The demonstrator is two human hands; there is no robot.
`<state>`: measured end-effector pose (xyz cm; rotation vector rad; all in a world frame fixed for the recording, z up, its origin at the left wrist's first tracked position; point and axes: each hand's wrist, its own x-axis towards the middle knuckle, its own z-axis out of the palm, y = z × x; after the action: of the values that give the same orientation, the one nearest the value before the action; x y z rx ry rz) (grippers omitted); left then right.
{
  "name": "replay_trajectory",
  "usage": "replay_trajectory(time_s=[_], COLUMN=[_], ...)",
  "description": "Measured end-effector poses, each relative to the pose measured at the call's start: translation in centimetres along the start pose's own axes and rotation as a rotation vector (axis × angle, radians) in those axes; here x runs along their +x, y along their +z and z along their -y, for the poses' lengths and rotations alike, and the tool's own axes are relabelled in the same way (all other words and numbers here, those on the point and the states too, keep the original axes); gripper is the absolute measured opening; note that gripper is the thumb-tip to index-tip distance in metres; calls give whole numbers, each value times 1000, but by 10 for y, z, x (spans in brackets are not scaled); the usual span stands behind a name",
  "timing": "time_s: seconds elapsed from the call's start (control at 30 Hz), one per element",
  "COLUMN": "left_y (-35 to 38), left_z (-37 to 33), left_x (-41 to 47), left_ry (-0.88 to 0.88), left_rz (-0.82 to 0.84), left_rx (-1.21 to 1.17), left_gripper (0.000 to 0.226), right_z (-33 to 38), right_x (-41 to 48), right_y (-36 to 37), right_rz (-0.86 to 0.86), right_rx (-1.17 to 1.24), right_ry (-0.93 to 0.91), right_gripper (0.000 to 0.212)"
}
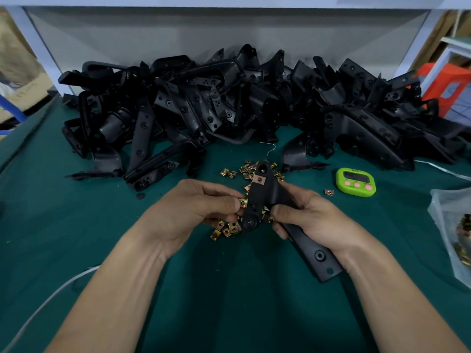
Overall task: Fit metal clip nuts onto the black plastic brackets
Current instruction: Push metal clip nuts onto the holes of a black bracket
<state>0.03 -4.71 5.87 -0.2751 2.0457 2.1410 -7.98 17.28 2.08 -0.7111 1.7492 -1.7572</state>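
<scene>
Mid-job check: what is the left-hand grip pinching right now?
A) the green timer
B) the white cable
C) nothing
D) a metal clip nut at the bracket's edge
D: the left-hand grip pinches a brass-coloured clip nut against the side of the black bracket, which the right-hand grip holds.

— What is held by the right hand (305, 217)?
— A bracket (265, 197) is gripped over the surface (229, 301); one nut (259, 179) is seated on it.
— And by the left hand (204, 207)?
— A second nut (243, 203) is pinched at the bracket's edge, with loose nuts (226, 229) scattered beneath.
</scene>
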Motion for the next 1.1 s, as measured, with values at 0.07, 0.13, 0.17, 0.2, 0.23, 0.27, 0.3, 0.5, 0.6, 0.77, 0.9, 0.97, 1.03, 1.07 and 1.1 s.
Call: replay_trajectory(time_s=[0.07,0.13,0.17,0.2,0.23,0.27,0.3,0.5,0.6,0.77,0.9,0.97,1.03,1.07,1.1], left_y=[0,-1,-2,-3,-4,-5,-5,-6,-5,-3,-2,0,3,5,6], left_z=[0,0,0,0,0,1,1,1,-1,0,1,2,4,5,5], left_x=[1,0,0,0,0,0,0,0,-1,-2,-1,1,2,3,4], left_ry=[3,5,5,5,7,8,10,11,3,-28,-42,-33,-21,-21,-22], left_rz=[-9,-9,-5,3,11,16,15,2,-6,-11,-38,-52,-76,-85,-84], left_rx=[4,10,18,32,54,73,85,120,149,161,179,164,150,149,152], left_gripper=[19,20,21,22,24,25,23,17,15,12,12,8,6,8,10], right_z=[-1,-1,0,0,0,0,0,-2,0,2,4,4,5,5,4], right_x=[0,0,0,0,0,0,1,0,-2,-2,-3,-3,-3,-3,-3], right_y=[-1,-2,-2,-2,-2,-3,-3,-5,-4,-1,-2,-3,-3,-3,-3], right_rz=[8,19,22,25,28,30,31,35,39,4,-9,-25,-38,-41,-38], right_rx=[-21,-50,-60,-67,-71,-75,-82,-131,-176,-275,-329,-331,-334,-332,-328], right_ry=[-3,-6,-10,-13,-16,-17,-17,2,-5,-19,-27,-38,-54,-62,-68], right_gripper=[30,27,28,30,31,32,33,33,29,19,12,15,15,16,16])
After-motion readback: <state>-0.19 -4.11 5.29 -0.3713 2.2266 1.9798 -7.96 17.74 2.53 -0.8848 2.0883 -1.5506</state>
